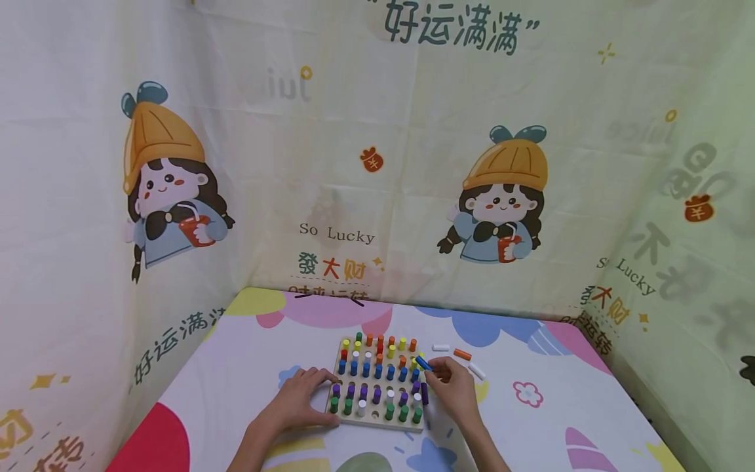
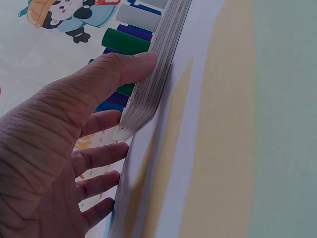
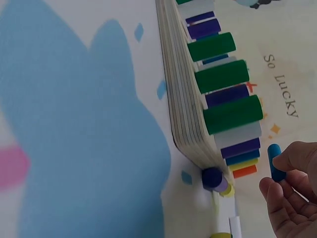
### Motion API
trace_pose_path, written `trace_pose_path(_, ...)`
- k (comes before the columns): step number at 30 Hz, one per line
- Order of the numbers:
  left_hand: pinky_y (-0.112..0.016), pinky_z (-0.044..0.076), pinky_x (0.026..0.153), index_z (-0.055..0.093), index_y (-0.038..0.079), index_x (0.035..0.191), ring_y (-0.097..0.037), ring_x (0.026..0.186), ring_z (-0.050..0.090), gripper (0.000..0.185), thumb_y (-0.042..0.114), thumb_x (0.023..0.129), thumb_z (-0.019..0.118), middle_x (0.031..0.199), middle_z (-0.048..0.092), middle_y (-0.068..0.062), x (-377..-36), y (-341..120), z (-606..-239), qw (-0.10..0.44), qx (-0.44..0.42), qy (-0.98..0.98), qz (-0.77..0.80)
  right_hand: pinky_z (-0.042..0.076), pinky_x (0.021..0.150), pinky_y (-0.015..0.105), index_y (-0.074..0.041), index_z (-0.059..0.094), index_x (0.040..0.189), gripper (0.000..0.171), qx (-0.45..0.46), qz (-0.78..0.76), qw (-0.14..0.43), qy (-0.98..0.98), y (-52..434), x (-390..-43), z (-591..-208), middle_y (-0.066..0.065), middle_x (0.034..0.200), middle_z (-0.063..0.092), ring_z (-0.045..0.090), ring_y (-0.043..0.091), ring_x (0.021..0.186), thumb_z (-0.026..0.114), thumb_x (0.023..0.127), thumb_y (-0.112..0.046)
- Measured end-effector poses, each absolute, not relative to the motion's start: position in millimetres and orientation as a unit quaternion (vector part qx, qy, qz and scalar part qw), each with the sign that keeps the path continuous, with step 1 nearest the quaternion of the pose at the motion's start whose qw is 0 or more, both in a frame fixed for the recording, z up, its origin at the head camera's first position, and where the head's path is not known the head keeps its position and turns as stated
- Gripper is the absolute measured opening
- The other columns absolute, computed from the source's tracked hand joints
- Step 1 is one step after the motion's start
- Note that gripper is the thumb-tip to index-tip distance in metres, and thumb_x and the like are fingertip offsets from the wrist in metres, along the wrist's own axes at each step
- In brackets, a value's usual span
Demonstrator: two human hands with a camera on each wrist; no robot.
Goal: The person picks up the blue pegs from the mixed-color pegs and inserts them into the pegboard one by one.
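A wooden pegboard (image 1: 380,423) holds rows of coloured wooden pegs: green, purple, white, blue, orange, red and yellow. At its near left corner is my left hand (image 1: 299,398); the thumb (image 2: 133,67) lies against the front edge and the index fingertip touches the left side, while the other fingers stay extended and apart. My right hand (image 1: 454,387) pinches a blue peg (image 3: 275,161) between thumb and fingers, tilted above the board's right edge. A dark purple peg (image 1: 425,393) lies beside that edge, below the right hand.
Loose on the table to the right of the board's far corner are a white peg (image 1: 440,347), an orange peg (image 1: 463,354) and another white peg (image 1: 476,371). A patterned cloth (image 1: 519,426) covers the table. Printed curtains (image 1: 407,196) hang behind and on both sides.
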State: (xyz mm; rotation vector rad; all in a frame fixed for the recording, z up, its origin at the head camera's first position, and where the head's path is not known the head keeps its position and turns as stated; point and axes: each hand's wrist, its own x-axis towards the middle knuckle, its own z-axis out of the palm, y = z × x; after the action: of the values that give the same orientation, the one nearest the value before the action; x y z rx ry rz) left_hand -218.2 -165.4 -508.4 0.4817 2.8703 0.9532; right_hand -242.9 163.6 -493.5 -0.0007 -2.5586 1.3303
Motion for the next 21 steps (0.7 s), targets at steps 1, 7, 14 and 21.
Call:
trace_pose_path(1,-0.067,0.042,0.103,0.063,0.025,0.125,-0.035,0.120,0.051,0.070,0.060,0.069,0.087,0.132,0.062,-0.007,-218.6,-165.3,-508.9,0.039,0.158,0.936,0.311,0.060,0.080,0.033,-0.005,0.072,0.105,0.018,-0.002,0.459,0.129,-0.879,161.9,-242.9,-493.2,0.004,0.096,0.072,0.066,0.015,0.084,0.077,0.088,-0.007)
trace_pose_path(7,-0.066,0.042,0.103,0.063,0.025,0.125,-0.034,0.120,0.051,0.070,0.061,0.070,0.087,0.132,0.062,-0.007,-219.8,-165.6,-510.3,0.039,0.161,0.937,0.309,0.060,0.079,0.033,-0.005,0.072,0.105,0.018,0.011,0.467,0.129,-0.875,152.4,-240.8,-489.3,0.003,0.095,0.072,0.066,0.015,0.084,0.078,0.088,-0.007)
trace_pose_path(14,-0.066,0.042,0.102,0.063,0.026,0.125,-0.034,0.119,0.051,0.070,0.061,0.069,0.087,0.131,0.062,-0.007,-218.9,-165.7,-510.1,0.036,0.161,0.937,0.309,0.059,0.077,0.028,-0.005,0.071,0.106,0.017,0.033,0.485,0.112,-0.867,140.5,-236.6,-485.6,0.003,0.094,0.071,0.066,0.015,0.084,0.076,0.090,-0.006)
trace_pose_path(21,-0.066,0.042,0.102,0.062,0.026,0.125,-0.034,0.120,0.051,0.069,0.060,0.070,0.087,0.132,0.062,-0.007,-219.2,-165.8,-510.2,0.037,0.162,0.935,0.312,0.057,0.078,0.026,-0.007,0.072,0.107,0.017,0.032,0.492,0.101,-0.864,129.9,-234.4,-485.1,0.001,0.095,0.071,0.064,0.014,0.085,0.076,0.091,-0.009)
